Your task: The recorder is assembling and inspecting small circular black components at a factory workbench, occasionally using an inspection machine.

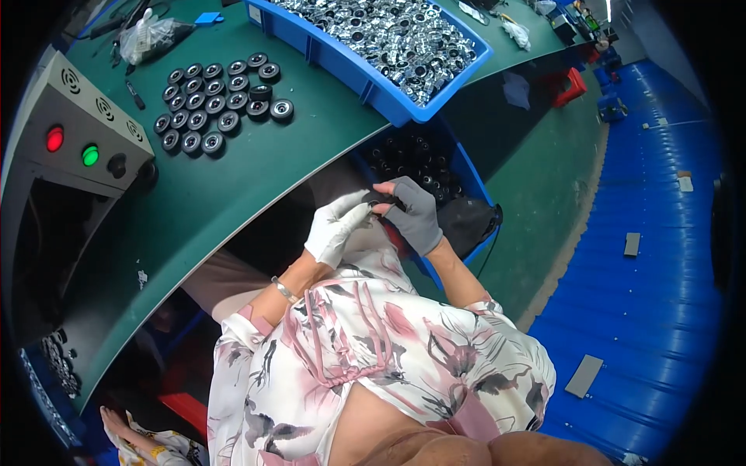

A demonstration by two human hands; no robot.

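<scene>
My left hand (pixel 336 228), in a white glove, is closed on a small black part (pixel 376 199) in front of my body. My right hand (pixel 414 215), in a grey glove with bare fingertips, pinches the same part from the other side. Fingers cover most of it, so its exact kind cannot be made out. Just beyond my hands, below the table's edge, a blue bin (pixel 475 172) holds many black round parts (pixel 416 159). A black cloth or bag (pixel 466 225) lies over its near end, beside my right wrist.
Several black wheels with silver hubs (pixel 197 120) stand grouped on the green table (pixel 326 128). A large blue bin (pixel 361 78) full of shiny metal parts (pixel 381 39) overhangs its edge. At left stands a machine (pixel 97 116) with red and green lights. A person's arm (pixel 128 431) shows lower left.
</scene>
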